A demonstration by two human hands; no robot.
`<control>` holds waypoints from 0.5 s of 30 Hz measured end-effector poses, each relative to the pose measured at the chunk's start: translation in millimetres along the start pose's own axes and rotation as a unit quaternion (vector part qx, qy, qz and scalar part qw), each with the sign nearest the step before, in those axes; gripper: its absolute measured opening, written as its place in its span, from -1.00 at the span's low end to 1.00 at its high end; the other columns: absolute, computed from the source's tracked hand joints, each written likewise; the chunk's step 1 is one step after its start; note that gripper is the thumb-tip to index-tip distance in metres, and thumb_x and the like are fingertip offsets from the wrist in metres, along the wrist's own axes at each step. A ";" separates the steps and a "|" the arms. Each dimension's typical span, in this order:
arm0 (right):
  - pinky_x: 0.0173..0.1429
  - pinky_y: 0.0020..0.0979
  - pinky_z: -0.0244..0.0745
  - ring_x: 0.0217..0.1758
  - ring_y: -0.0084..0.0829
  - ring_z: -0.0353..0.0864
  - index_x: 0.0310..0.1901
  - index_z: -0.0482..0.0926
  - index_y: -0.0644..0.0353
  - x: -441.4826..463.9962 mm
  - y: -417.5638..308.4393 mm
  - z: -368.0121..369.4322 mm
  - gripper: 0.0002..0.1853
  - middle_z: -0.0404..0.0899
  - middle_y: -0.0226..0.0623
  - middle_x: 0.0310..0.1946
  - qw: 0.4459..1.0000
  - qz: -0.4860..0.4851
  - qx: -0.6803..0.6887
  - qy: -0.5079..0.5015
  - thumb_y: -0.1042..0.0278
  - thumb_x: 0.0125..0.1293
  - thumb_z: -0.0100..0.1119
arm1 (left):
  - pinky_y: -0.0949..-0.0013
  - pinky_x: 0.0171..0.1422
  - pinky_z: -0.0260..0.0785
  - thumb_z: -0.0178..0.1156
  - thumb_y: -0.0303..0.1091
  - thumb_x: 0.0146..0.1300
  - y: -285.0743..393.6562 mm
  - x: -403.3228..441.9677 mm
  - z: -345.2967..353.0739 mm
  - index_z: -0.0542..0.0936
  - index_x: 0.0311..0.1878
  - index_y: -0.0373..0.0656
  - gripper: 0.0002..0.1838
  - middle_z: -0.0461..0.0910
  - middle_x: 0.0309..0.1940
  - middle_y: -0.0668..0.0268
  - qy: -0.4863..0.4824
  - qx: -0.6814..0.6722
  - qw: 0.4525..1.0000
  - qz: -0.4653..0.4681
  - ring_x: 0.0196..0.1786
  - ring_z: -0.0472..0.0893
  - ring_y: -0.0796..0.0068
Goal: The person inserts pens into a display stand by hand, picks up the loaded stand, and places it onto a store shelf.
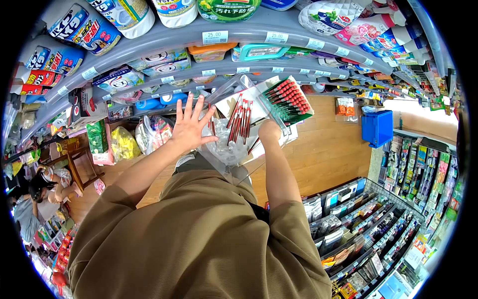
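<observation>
A person's left hand (189,123) is spread wide, with the fingers apart and the back of the hand facing up. It looks to hold nothing. It is at the left side of a clear bin (226,90), near the loose red pencils (241,123). The right hand (269,130) is on the other side, just below a green box (300,118). Its fingers are bent and mostly out of sight, so one cannot tell if it pinches the box, the bin or something else.

The loose pencils lie in the middle, in front of the person, by a crinkly clear bag (230,153). The bag may be there to keep them together. More pencils with red ends (289,95) sit in rows in the green box, all pointing the same way. That likely keeps them neat and easy to count. The box leans at a slant, maybe so its inside can be seen. The bin seems to be close to the person's body, perhaps so both hands can get to it.

Beyond the hands is a grey shelf (249,39) with price tags, and the brown floor (326,144) shows to the right.
</observation>
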State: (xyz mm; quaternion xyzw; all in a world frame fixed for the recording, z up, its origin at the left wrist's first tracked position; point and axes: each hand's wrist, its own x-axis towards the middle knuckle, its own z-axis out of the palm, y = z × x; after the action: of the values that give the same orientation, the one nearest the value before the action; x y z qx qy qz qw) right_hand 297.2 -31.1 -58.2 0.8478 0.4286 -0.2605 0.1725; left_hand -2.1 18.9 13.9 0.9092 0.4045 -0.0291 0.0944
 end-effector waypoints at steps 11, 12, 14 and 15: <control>-0.26 0.02 0.60 -0.33 0.10 0.73 -0.22 0.55 0.26 -87.6 28.6 -144.0 -0.76 0.69 0.08 -0.44 0.918 -0.173 0.195 0.300 0.23 0.48 0.19 | -0.50 0.61 -0.45 0.05 0.65 0.17 0.0 0.4 -3.3 0.14 0.67 0.21 0.11 -0.13 0.69 -0.07 -0.021 0.004 1.000 -0.009 0.69 -0.24 -0.33; -0.27 0.01 0.60 -0.34 0.09 0.73 -0.21 0.56 0.26 -93.8 30.2 -157.3 -0.75 0.69 0.06 -0.43 0.907 -0.169 0.219 0.318 0.21 0.48 0.21 | -0.51 0.61 -0.44 0.05 0.65 0.17 -0.3 0.3 -2.5 0.16 0.67 0.21 0.11 -0.12 0.69 -0.07 -0.015 0.003 1.000 -0.007 0.69 -0.23 -0.33; -0.28 -0.01 0.60 -0.34 0.08 0.73 -0.16 0.59 0.24 -93.4 37.9 -170.5 -0.74 0.72 0.03 -0.39 0.890 -0.165 0.256 0.340 0.17 0.49 0.21 | -0.51 0.60 -0.44 0.05 0.65 0.16 -0.3 0.7 -0.9 0.17 0.66 0.21 0.11 -0.11 0.68 -0.07 -0.006 0.014 1.000 0.000 0.69 -0.22 -0.34; -0.28 -0.01 0.60 -0.34 0.08 0.73 -0.16 0.59 0.24 -89.7 39.5 -170.6 -0.74 0.72 0.03 -0.39 0.889 -0.157 0.260 0.343 0.17 0.49 0.21 | -0.52 0.60 -0.43 0.05 0.65 0.15 0.0 0.9 0.2 0.18 0.66 0.20 0.11 -0.11 0.68 -0.08 0.001 0.020 1.000 0.000 0.69 -0.21 -0.34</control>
State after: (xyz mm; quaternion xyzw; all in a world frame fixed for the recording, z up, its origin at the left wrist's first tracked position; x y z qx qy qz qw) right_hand 335.0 -22.9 134.6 0.8203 0.5057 -0.0793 -0.2552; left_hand -1.6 19.5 13.6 0.9107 0.4043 -0.0361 0.0763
